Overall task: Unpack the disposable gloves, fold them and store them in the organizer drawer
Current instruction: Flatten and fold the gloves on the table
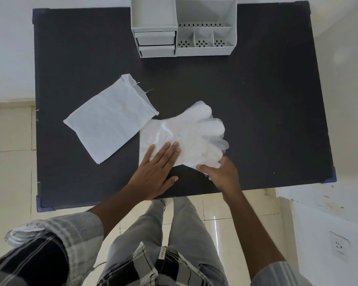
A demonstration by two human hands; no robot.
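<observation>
Step in hand: unpacking looks done; I judge I am at the start of the fold, flattening the stack before turning it over.
Gloves: the stack of thin, translucent white plastic disposable gloves [186, 134] lies flat on the dark matte tabletop [267, 100], near the front edge, glove fingers pointing to the right and away from me.
Left hand: my left hand [155, 172] lies flat, fingers straight, pressing the cuff end of the stack down; it grasps nothing.
Right hand: my right hand [221, 174] pinches the near right corner of the stack, thumb on top, fingers curled underneath.
Wrapper: the flat white paper-like sleeve with one open, frayed end [108, 120] lies to the left, its right corner touching or just overlapping the gloves; I cannot tell which.
Organizer: the white plastic desk organizer [205, 27] stands at the far edge, well apart from the gloves; its two small stacked drawers [156, 43] sit at its left front and look pushed in.
Next move: likely lift the pinched corner and carry it over while the left palm anchors. The film is slippery, so layers could slide apart.
Edges: the front table edge is near my wrists.
Open room: bare tabletop to the right and between gloves and organizer.
</observation>
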